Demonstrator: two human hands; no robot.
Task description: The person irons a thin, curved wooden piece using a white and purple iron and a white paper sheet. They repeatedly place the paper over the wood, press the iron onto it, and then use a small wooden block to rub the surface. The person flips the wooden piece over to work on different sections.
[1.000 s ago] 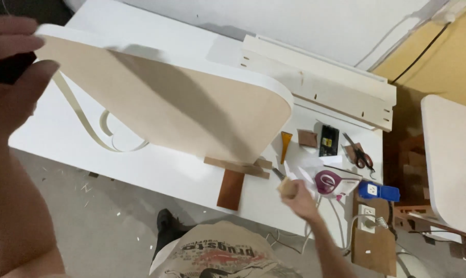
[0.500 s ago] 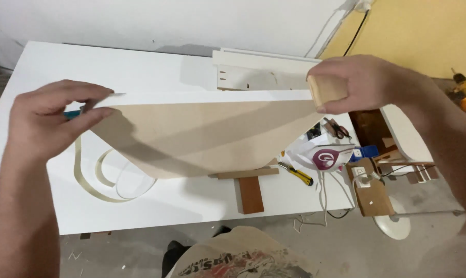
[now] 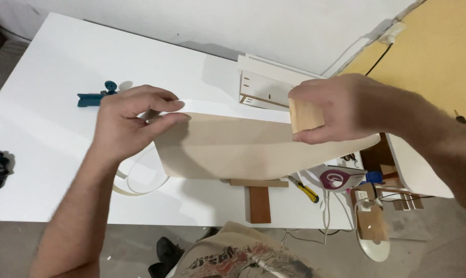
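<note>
- Beige panel held on edge over the table; I see left hand pinching its end.
- Right hand closed round a wood block on the panel.

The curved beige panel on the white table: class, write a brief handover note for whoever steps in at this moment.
Left hand: fingers pinch the white edge strip at the curved beige panel's left end.
Right hand: grips a small pale wooden block against the panel's top edge.
Panel stands on edge on the white table.
Done: strip lies along the top edge.
Left: loose beige strip hangs below.
</note>
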